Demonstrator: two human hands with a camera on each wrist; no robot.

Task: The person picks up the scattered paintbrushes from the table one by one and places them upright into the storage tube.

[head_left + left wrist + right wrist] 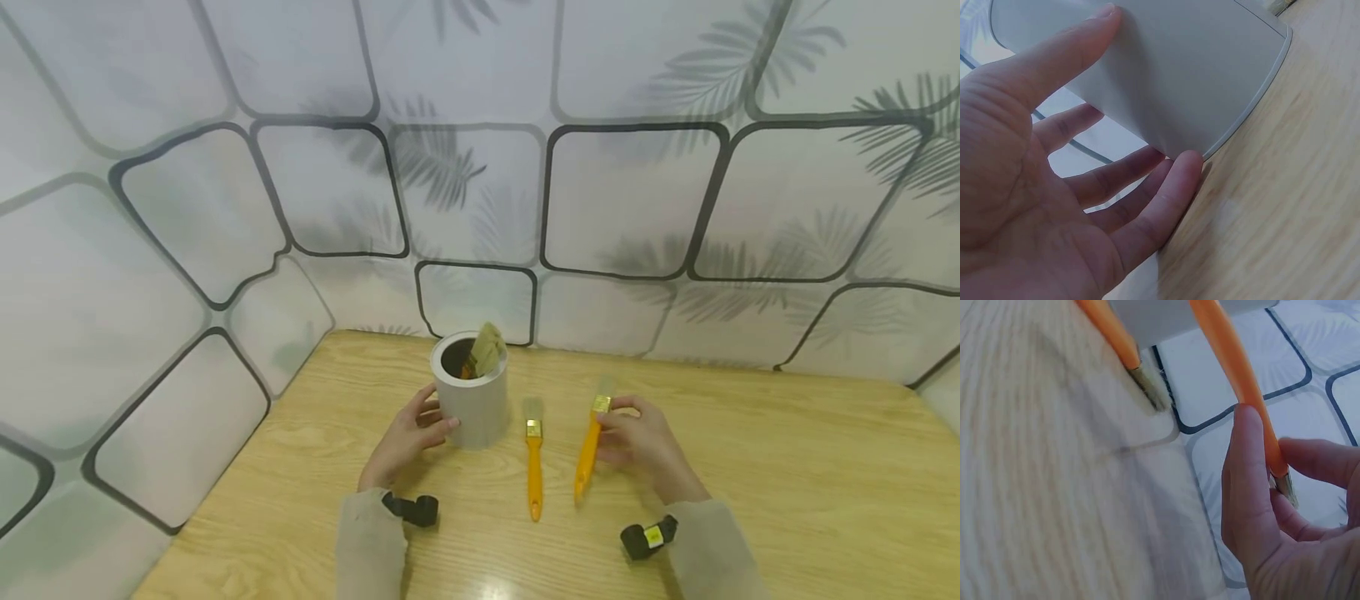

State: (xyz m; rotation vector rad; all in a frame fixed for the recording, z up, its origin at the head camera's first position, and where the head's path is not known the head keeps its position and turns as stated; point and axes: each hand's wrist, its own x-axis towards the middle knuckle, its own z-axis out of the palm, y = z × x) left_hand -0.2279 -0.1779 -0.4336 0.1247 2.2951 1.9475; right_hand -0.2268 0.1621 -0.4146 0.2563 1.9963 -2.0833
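Observation:
A light grey cylindrical can (pixel 472 412) with an open top stands on the table. Thumb and fingers of my left hand (pixel 412 433) hold it low on its left side; in the left wrist view, the thumb lies along the can's wall (pixel 1191 69) and the fingertips are by its base. My right hand (pixel 637 437) pinches a paintbrush (pixel 588 454) with an orange handle near its metal ferrule. That brush is raised off the wood in the right wrist view, bristles away from me. Between the hands lies a second orange-handled paintbrush (pixel 534 471), bristles pointing to the wall.
Out of the can's mouth sticks a tan, crumpled-looking piece (pixel 489 348), with a bit of orange beside it. The wood-grain table (pixel 810 483) ends at a patterned wall (pixel 622 200) at the back and left.

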